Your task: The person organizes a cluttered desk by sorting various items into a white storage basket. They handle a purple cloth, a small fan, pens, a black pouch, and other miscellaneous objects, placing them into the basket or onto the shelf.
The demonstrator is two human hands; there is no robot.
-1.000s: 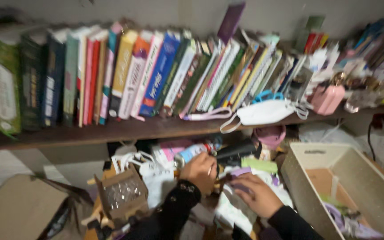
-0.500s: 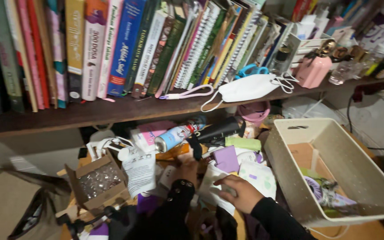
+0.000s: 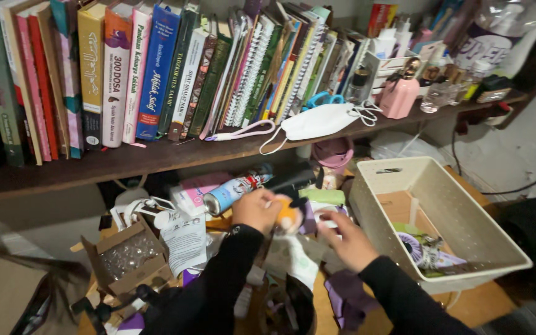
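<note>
My left hand [image 3: 255,209] is closed around a small orange and yellow object [image 3: 288,218], lifted a little above a heap of clutter under the shelf. To its right, my right hand [image 3: 346,239] hovers with its fingers spread over pale papers and purple items [image 3: 350,296]; it seems to hold nothing. A spray can [image 3: 231,189] lies on its side just beyond my left hand. Both arms wear black sleeves.
A beige perforated plastic bin [image 3: 466,217] with scraps inside stands on the right. A dark wooden shelf [image 3: 125,162] above holds a row of books, a white face mask [image 3: 317,121] and a pink bottle [image 3: 399,93]. A small cardboard box [image 3: 128,257] sits left.
My left hand came up out of the pile gripping the orange object. My right hand lifted off the papers and shifted right. The view tilted further down and to the right.
</note>
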